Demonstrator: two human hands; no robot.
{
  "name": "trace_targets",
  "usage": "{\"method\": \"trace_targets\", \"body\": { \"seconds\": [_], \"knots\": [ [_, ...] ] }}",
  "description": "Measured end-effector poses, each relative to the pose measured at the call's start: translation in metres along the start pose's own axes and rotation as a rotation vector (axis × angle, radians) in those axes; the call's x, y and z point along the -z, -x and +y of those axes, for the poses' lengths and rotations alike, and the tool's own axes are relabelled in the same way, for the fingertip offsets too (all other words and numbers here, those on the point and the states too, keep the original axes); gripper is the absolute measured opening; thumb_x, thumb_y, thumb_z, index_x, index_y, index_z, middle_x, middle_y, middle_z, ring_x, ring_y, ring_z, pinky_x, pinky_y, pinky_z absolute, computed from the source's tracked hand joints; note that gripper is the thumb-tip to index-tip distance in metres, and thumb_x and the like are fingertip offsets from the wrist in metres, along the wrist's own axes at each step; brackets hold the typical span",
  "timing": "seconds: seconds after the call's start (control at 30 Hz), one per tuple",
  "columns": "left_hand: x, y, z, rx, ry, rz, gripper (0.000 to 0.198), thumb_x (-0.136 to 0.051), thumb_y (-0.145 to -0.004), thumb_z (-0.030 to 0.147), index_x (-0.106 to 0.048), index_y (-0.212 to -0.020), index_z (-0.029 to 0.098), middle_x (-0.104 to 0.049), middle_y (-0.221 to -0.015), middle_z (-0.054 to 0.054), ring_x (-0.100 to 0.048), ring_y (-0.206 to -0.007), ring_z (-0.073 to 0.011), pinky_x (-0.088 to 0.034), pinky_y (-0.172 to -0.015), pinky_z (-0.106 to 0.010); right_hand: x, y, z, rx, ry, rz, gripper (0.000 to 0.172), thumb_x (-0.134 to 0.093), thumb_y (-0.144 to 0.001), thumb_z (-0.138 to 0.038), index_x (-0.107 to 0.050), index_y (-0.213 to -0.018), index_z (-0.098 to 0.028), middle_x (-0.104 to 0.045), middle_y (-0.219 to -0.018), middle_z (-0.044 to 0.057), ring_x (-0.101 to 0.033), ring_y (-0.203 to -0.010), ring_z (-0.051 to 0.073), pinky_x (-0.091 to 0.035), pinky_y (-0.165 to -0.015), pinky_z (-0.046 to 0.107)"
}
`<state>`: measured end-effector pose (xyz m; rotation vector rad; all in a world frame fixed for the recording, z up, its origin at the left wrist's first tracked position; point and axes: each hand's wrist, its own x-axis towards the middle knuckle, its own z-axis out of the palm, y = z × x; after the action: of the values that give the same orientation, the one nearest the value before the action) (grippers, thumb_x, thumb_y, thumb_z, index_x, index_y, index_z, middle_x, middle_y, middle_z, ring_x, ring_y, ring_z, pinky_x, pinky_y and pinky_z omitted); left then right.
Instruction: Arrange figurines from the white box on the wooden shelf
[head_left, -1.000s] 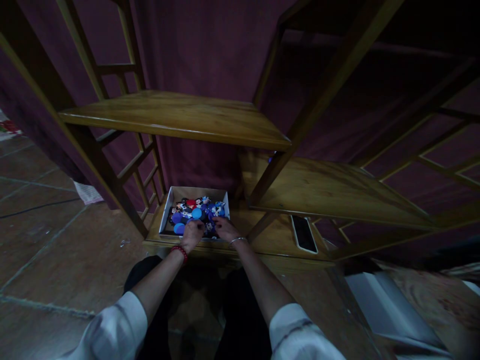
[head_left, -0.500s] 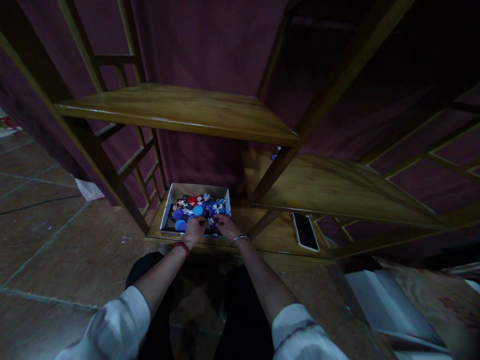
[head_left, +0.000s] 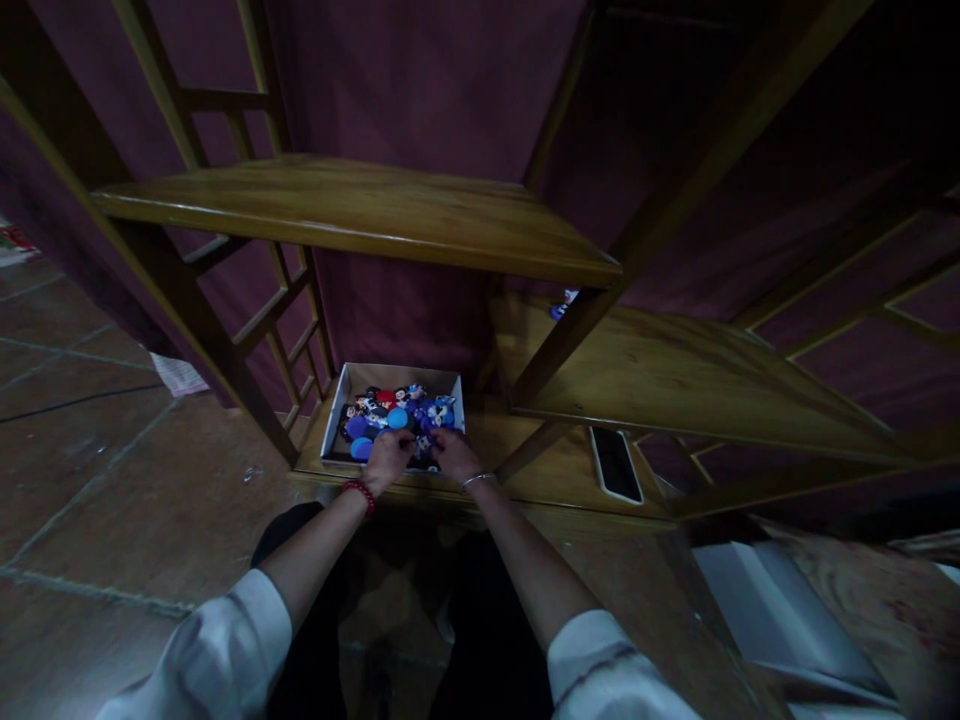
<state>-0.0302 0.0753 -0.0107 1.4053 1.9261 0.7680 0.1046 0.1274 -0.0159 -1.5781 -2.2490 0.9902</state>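
Note:
A shallow cardboard box [head_left: 335,410] sits on the low wooden shelf, filled with small figurines and round blue and purple discs. Over its near side my left hand [head_left: 388,458], with a red bead bracelet, has its fingers closed in a pinch. My right hand [head_left: 455,457], wearing a silver bangle, pinches from the other side. Between the fingertips shows a small dark purple-and-white figurine [head_left: 422,446], partly hidden by the fingers. Behind the hands lie a red-and-black figurine [head_left: 386,397] and a light blue disc [head_left: 397,418].
A phone-like dark slab with a white edge [head_left: 616,465] lies on the low shelf to the right. Above are a left wooden shelf [head_left: 352,205] and a right one [head_left: 675,370] bearing another figurine [head_left: 562,304]. A slanting post [head_left: 570,345] stands between them.
The view has shifted slightly, showing more of the figurine on the right shelf. Both hands stay over the box in nearly the same pinch.

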Motion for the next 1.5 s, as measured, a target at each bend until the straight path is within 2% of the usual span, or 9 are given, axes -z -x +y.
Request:
{"method": "trace_targets", "body": {
  "seconds": [0.13,0.27,0.47,0.67,0.83,1.0,1.1,1.37,1.5],
  "knots": [
    [0.002,-0.004,-0.009,0.031,0.035,-0.032,0.024,-0.046,-0.074,0.017,-0.061,-0.092,0.016,-0.065,-0.069,-0.001,-0.060,-0.059,-0.0087,-0.044,-0.057,-0.016,0.006,0.000,-0.005,-0.014,0.130,0.026,0.030,-0.044,-0.073,-0.010,-0.059,-0.098,-0.017,-0.063,-0.095,0.005,-0.057,-0.087,0.014,-0.039,-0.079,0.021],
    [0.007,-0.007,-0.016,0.056,0.104,-0.054,0.023,-0.044,-0.075,0.020,-0.061,-0.090,0.016,-0.064,-0.063,0.000,-0.060,-0.054,-0.0082,-0.043,-0.051,-0.015,0.011,0.000,-0.009,-0.039,0.217,0.067,0.032,-0.045,-0.074,-0.013,-0.058,-0.102,-0.017,-0.062,-0.097,0.007,-0.056,-0.087,0.016,-0.039,-0.078,0.022],
    [0.018,-0.009,-0.016,0.060,0.099,-0.051,0.020,-0.047,-0.074,0.024,-0.061,-0.085,0.017,-0.063,-0.061,0.001,-0.061,-0.058,-0.0103,-0.045,-0.054,-0.016,0.013,-0.001,-0.011,-0.033,0.272,0.073,0.036,-0.045,-0.073,-0.013,-0.055,-0.107,-0.022,-0.063,-0.094,0.005,-0.056,-0.084,0.016,-0.039,-0.074,0.021],
    [0.019,-0.013,-0.018,0.088,0.106,-0.054,0.022,-0.044,-0.075,0.023,-0.061,-0.089,0.016,-0.062,-0.061,0.001,-0.060,-0.056,-0.0098,-0.045,-0.053,-0.017,0.014,0.001,-0.010,-0.022,0.320,0.098,0.036,-0.046,-0.072,-0.015,-0.054,-0.108,-0.020,-0.064,-0.090,0.007,-0.058,-0.081,0.018,-0.039,-0.072,0.024],
    [0.022,-0.006,-0.017,0.018,-0.058,-0.059,0.025,-0.044,-0.075,0.021,-0.062,-0.093,0.018,-0.064,-0.064,0.001,-0.059,-0.057,-0.0092,-0.044,-0.057,-0.018,0.014,0.004,-0.010,0.036,0.296,0.062,0.029,-0.043,-0.076,-0.020,-0.060,-0.099,-0.021,-0.065,-0.091,0.006,-0.058,-0.081,0.016,-0.039,-0.073,0.023],
    [0.028,0.005,-0.008,-0.137,-0.305,-0.043,0.022,-0.046,-0.073,0.019,-0.066,-0.082,0.021,-0.066,-0.080,-0.002,-0.059,-0.075,-0.0128,-0.042,-0.069,-0.020,0.012,0.002,-0.011,0.024,0.278,-0.044,0.022,-0.044,-0.075,-0.021,-0.064,-0.084,-0.020,-0.066,-0.083,0.004,-0.059,-0.074,0.014,-0.040,-0.067,0.021],
    [0.029,0.009,-0.004,-0.162,-0.379,-0.066,0.022,-0.046,-0.073,0.020,-0.066,-0.083,0.021,-0.066,-0.083,-0.002,-0.058,-0.079,-0.0143,-0.041,-0.071,-0.021,0.007,-0.001,-0.010,0.035,0.286,-0.080,0.020,-0.045,-0.074,-0.020,-0.065,-0.078,-0.020,-0.067,-0.080,0.004,-0.059,-0.075,0.015,-0.040,-0.068,0.021],
    [0.025,0.011,-0.006,-0.116,-0.351,-0.048,0.022,-0.047,-0.074,0.022,-0.065,-0.088,0.021,-0.066,-0.086,-0.003,-0.058,-0.078,-0.0139,-0.041,-0.071,-0.021,-0.004,-0.004,-0.007,0.014,0.199,-0.081,0.029,-0.048,-0.072,-0.018,-0.059,-0.098,-0.021,-0.064,-0.096,0.004,-0.058,-0.088,0.017,-0.041,-0.077,0.025],
    [0.021,0.012,-0.008,-0.106,-0.337,-0.023,0.021,-0.048,-0.074,0.023,-0.065,-0.087,0.021,-0.065,-0.085,-0.003,-0.058,-0.078,-0.0136,-0.041,-0.070,-0.022,-0.006,-0.007,-0.008,-0.015,0.119,-0.086,0.029,-0.049,-0.071,-0.018,-0.058,-0.099,-0.020,-0.062,-0.100,0.004,-0.057,-0.090,0.016,-0.041,-0.078,0.024]
  ]
}}
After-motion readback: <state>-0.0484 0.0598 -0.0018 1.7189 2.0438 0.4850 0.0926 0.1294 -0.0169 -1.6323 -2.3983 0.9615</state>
